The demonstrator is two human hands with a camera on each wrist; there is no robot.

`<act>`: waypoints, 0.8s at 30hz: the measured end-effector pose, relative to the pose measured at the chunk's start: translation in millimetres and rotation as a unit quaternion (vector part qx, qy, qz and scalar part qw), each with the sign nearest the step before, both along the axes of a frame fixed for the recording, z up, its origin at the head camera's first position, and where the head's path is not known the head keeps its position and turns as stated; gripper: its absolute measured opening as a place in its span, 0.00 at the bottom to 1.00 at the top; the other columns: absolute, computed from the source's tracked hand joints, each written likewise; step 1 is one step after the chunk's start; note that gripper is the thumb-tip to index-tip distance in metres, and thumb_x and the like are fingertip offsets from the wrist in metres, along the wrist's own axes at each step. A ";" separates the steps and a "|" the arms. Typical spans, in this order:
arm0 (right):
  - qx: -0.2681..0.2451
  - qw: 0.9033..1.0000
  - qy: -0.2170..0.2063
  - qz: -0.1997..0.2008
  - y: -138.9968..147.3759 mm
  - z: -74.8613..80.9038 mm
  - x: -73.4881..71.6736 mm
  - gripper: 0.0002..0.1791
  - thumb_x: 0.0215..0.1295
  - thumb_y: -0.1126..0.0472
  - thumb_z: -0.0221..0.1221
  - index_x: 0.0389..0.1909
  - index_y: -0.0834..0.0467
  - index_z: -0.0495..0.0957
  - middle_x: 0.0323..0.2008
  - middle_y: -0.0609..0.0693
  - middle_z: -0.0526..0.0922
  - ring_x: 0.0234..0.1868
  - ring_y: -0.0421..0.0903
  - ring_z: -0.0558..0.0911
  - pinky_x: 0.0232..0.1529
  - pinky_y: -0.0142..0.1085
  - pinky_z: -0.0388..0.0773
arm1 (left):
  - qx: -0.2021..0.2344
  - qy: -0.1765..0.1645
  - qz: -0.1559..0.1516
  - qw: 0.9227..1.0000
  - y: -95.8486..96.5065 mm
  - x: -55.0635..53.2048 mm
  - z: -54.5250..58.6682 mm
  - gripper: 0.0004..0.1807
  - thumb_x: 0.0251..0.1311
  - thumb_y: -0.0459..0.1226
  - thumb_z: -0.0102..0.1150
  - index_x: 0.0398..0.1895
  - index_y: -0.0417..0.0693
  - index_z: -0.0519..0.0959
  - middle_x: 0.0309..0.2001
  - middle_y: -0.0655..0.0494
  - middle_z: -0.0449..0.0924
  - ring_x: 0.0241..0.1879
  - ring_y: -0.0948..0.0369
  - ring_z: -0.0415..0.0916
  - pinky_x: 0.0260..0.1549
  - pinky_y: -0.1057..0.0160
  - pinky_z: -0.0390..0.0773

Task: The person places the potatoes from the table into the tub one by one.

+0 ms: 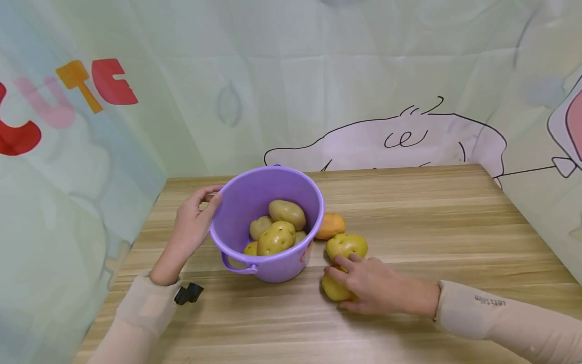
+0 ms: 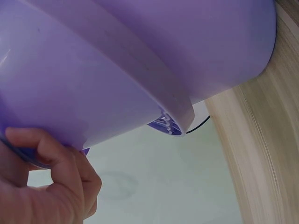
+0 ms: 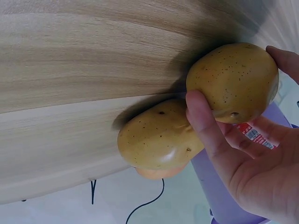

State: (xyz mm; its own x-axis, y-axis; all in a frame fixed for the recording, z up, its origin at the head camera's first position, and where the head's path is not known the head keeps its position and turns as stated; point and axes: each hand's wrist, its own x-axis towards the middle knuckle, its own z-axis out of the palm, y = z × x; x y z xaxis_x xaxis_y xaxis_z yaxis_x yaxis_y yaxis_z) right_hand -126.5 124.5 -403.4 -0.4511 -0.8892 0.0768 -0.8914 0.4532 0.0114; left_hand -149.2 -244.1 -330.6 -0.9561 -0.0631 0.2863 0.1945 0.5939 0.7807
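1. A purple bucket [image 1: 268, 222] stands upright on the wooden table [image 1: 432, 212], slightly left of the table's middle, its handle folded down on the near side.
2. Inside the bucket lie several yellow potatoes [image 1: 277, 227], heaped against its right-hand wall.
3. The left hand [image 1: 193, 222] is at the bucket's left rim; the left wrist view shows the thumb [image 2: 56, 149] pressed on the outer wall and the other fingers curled over the rim, so it is grasping the bucket.
4. Just right of the bucket, three more pieces lie on the table: an orange one [image 1: 331, 226] touching the bucket's wall, a speckled yellow potato [image 1: 347, 245] next to it, and a nearer yellow potato [image 1: 335, 288].
5. The right hand [image 1: 377, 290] is clasped round the nearer potato [image 3: 231, 81], thumb on one side and fingers on the other.
6. That potato touches the speckled one [image 3: 156, 140].
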 end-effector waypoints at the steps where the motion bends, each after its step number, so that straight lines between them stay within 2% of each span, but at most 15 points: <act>1: 0.000 1.000 0.000 0.000 -0.1 0.2 0.4 0.35 0.54 0.40 0.71 0.58 0.55 0.74 0.49 0.52 0.74 0.38 0.48 0.78 0.19 0.32 0.76 | 0.000 0.000 0.000 1.000 0.0 0.3 0.0 0.22 0.76 0.43 0.49 0.61 0.34 0.75 0.43 0.37 0.79 0.29 0.62 0.81 0.28 0.72 0.81; 8: -0.008 1.000 0.006 -0.002 -1.3 0.2 2.1 0.36 0.52 0.41 0.72 0.57 0.56 0.75 0.46 0.53 0.75 0.34 0.47 0.78 0.18 0.31 0.74 | -0.002 -0.001 -0.001 1.000 0.4 2.0 0.5 0.22 0.76 0.43 0.48 0.61 0.35 0.75 0.44 0.37 0.79 0.31 0.53 0.82 0.29 0.71 0.81; 14: -0.020 1.000 -0.013 -0.009 -1.4 1.0 1.9 0.35 0.50 0.42 0.73 0.56 0.56 0.76 0.46 0.53 0.76 0.34 0.47 0.78 0.19 0.31 0.75 | 0.002 -0.004 -0.009 1.000 0.7 2.5 1.1 0.23 0.77 0.43 0.47 0.63 0.34 0.74 0.45 0.36 0.78 0.33 0.47 0.83 0.29 0.71 0.81; 24: -0.055 0.998 -0.017 -0.030 -0.5 14.9 -2.8 0.34 0.44 0.43 0.73 0.54 0.52 0.79 0.42 0.49 0.76 0.32 0.42 0.76 0.16 0.28 0.70 | 0.002 -0.004 -0.006 1.000 0.3 1.0 0.6 0.23 0.77 0.43 0.47 0.62 0.35 0.74 0.44 0.36 0.78 0.32 0.43 0.83 0.28 0.69 0.82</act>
